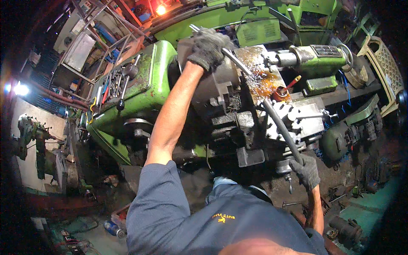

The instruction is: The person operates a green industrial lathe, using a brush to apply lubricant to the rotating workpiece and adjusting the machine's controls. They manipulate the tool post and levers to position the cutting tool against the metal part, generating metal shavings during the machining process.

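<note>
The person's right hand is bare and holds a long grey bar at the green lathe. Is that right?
Not quite: the right hand isn't bare. The head view shows it wearing a dark grey glove. It does hold the long grey bar at the green lathe.

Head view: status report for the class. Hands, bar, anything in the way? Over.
Left hand closed on metal rod, by chuck. Right hand gripping grey bar, near end. Pot with brush close to bar's far end.
</note>
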The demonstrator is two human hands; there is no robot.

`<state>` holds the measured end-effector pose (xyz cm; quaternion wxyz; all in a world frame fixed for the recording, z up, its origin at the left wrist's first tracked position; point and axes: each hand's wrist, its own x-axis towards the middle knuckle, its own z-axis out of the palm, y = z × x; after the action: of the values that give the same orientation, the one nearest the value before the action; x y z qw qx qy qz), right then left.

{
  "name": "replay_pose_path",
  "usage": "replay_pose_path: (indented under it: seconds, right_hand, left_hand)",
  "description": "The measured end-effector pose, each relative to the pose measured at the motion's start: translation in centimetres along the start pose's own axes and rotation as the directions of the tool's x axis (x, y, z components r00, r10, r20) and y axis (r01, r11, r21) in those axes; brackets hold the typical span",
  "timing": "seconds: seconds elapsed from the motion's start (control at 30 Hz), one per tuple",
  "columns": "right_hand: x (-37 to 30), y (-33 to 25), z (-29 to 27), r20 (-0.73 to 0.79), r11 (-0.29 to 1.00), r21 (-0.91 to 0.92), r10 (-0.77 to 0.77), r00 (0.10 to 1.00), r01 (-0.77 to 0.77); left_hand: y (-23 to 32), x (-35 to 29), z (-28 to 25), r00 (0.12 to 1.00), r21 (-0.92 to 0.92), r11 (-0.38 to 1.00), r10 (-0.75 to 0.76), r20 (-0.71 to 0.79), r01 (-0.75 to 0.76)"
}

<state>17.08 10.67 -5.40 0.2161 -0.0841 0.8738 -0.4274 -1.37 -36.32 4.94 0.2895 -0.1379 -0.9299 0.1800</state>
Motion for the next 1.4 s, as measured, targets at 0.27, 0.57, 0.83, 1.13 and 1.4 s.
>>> replay_pose_path:
  seconds: [0.27,0.57,0.83,1.13,1.4]
  right_hand:
    - [-10.5,13.1,-2.2,-0.18,0.991,0.136,0.041,0.983,-0.016]
    - [-10.5,17.8,-1.2,-0.317,0.975,0.128,0.214,0.924,-0.182]
    - [-2.8,19.2,0.6,-0.323,0.963,0.184,0.249,0.913,-0.198]
    - [5.0,22.2,-0.2,-0.299,0.969,-0.067,0.209,0.931,-0.239]
    - [9.4,19.8,-0.4,0.0,0.588,-0.797,-0.233,0.972,0.141]
  left_hand:
    - [3.2,-0.3,-1.2,0.984,0.242,0.967,-0.111,0.138,0.076]
    - [7.3,-4.2,-2.4,0.989,0.21,0.975,0.045,0.142,-0.075]
    - [14.2,-18.1,-8.1,0.98,-0.202,0.959,-0.198,0.03,0.2]
    - [14.7,-41.6,-1.4,0.129,0.197,0.578,-0.474,0.871,0.792]
    - [5.8,-47.3,4.7,0.037,0.272,0.638,-0.427,0.903,0.72]
